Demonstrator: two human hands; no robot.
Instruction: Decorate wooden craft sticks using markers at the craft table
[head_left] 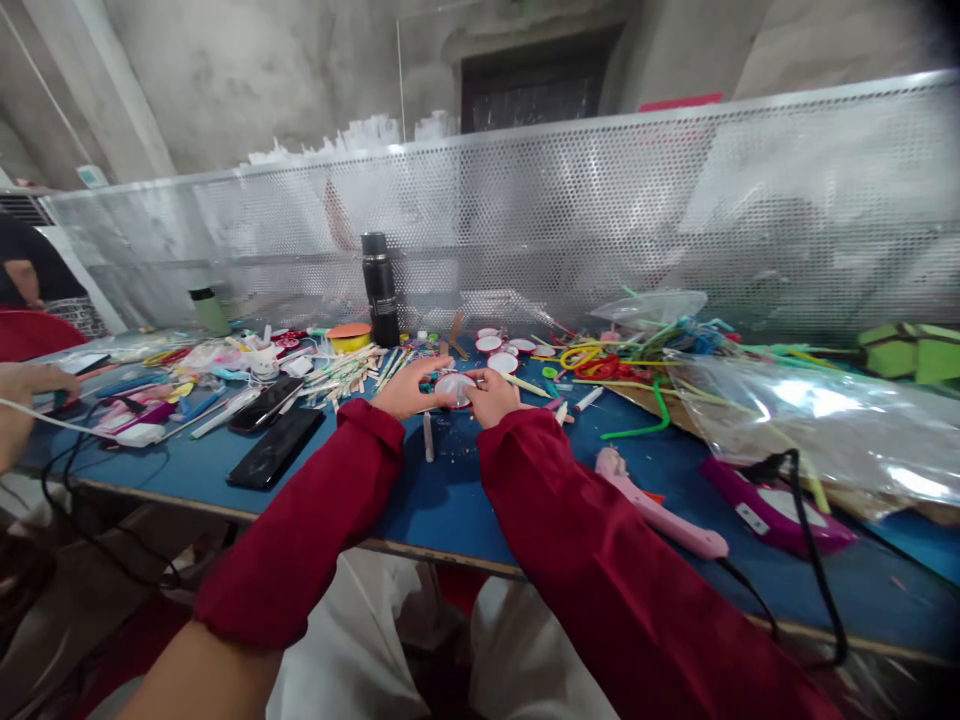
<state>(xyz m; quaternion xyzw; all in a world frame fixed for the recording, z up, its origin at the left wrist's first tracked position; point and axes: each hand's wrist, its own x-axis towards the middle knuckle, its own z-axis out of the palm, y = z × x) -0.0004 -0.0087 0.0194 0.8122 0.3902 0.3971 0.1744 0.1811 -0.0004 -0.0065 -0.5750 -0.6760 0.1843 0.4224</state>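
Nearest you, your red sleeves cross the front edge of the blue counter [450,520], and the right one passes close by the pink glue gun [664,515]. Lift that forearm rather than drag it, since a snag could jolt your grip, and treat the nozzle as if it were hot. The purple case [772,510], with a black lead looping over it, lies farther to the right, so mind the lead as well.

A little beyond, a pale stick [428,437] lies on the bare patch just short of your hands; it could roll if you bump it.

The red-rimmed disc [454,390] is between your hands, in front of you. Your left hand [409,390] curls round its left side, thumb and fingers closed on it, while your right hand [493,397] pinches the right edge with thumb and fingertips. Let the left do the steadying and the right the fine work; light, even pressure should suit such a thin-looking piece. What sits under your fingers is too small to tell.

Past them, similar discs [489,343] lie close behind, so work with small wrist movements. The black bottle [381,290] stands upright farther back, before the perforated screen [540,220].
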